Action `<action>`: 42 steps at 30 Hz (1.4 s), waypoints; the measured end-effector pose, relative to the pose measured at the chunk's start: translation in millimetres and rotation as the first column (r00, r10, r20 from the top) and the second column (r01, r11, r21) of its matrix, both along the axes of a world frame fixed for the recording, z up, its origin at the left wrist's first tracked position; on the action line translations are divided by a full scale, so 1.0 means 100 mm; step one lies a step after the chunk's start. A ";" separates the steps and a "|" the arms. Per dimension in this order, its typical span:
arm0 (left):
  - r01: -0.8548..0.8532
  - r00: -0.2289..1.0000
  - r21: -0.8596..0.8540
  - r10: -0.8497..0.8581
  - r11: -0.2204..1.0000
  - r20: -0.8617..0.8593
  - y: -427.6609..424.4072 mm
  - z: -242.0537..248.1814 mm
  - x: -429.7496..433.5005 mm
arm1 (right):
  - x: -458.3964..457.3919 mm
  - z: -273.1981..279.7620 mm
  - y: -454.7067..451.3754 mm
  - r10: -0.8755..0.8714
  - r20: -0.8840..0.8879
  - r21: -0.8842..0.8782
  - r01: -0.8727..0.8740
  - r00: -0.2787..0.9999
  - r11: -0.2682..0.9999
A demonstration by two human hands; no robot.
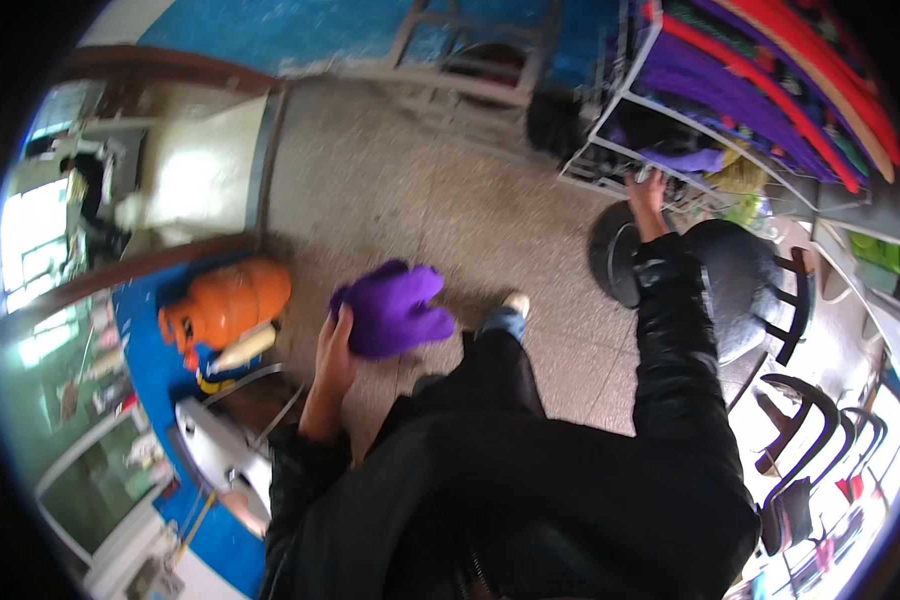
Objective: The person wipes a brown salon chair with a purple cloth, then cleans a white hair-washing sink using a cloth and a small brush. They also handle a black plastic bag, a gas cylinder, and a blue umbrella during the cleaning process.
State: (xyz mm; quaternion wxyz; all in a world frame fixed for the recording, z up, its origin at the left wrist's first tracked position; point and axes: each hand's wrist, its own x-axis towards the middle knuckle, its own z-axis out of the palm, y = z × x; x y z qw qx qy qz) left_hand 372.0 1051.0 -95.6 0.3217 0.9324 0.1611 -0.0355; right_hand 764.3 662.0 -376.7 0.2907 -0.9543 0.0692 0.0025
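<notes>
My left hand (pixel 336 352) grips a purple cloth item (pixel 397 309) at its left edge, over the floor. The item looks soft and has several short lobes on its right side. At the upper right, my right hand (pixel 648 191) reaches to the lower part of a white wire rack (pixel 621 112). Its fingers are blurred at the rack's edge, so whether they hold anything there is unclear. Folded purple, red and patterned cloths (pixel 735 82) lie on the rack above that hand.
An orange gas cylinder (pixel 232 300) stands left by a blue wall, near a white sink (pixel 221 454). A round black object (pixel 615 255) and a black chair (pixel 735 285) are beside my right arm. A wooden frame (pixel 465 82) stands at the far wall. Another person (pixel 86 187) is beyond the doorway.
</notes>
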 end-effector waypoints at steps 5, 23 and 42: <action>-0.405 0.912 -0.635 0.337 0.658 -0.232 -0.18 0.21 0.34 | -0.89 1.21 0.57 0.698 -0.218 0.571 -0.491 0.683 0.658; 0.267 0.955 -0.158 -0.239 0.951 0.177 0.11 2.04 1.26 | -1.07 4.68 0.51 0.709 0.318 0.469 -0.755 0.629 0.459; 0.148 0.976 -0.984 -0.147 -0.102 0.162 0.75 1.94 1.23 | -1.60 6.36 2.31 0.606 0.673 -0.165 -0.713 0.424 0.682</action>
